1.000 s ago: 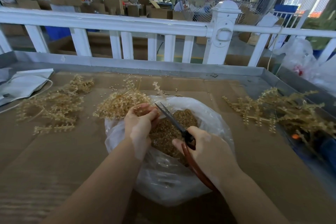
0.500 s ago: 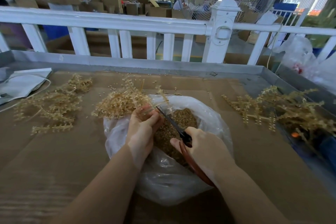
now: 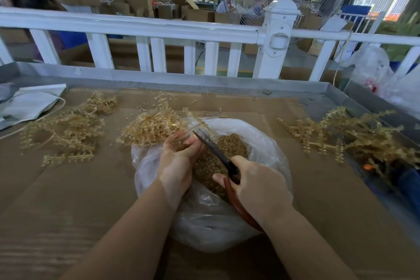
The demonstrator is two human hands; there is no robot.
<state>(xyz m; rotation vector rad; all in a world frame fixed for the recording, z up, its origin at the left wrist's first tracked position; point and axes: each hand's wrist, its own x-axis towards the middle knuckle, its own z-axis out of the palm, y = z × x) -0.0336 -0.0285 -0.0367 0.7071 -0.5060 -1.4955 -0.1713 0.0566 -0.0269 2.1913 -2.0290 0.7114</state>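
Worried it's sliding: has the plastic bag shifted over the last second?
No. The plastic bag lies in the same spot below the white fence post, with no drift to either side.

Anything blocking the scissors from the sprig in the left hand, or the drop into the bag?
Nothing visible. The scissors in the right hand are right at the sprig held by the left hand; the open bag lies directly beneath.

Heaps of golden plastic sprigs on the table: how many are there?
3: the left heap, the middle heap by the left hand, and the right heap. The bag may hide more.
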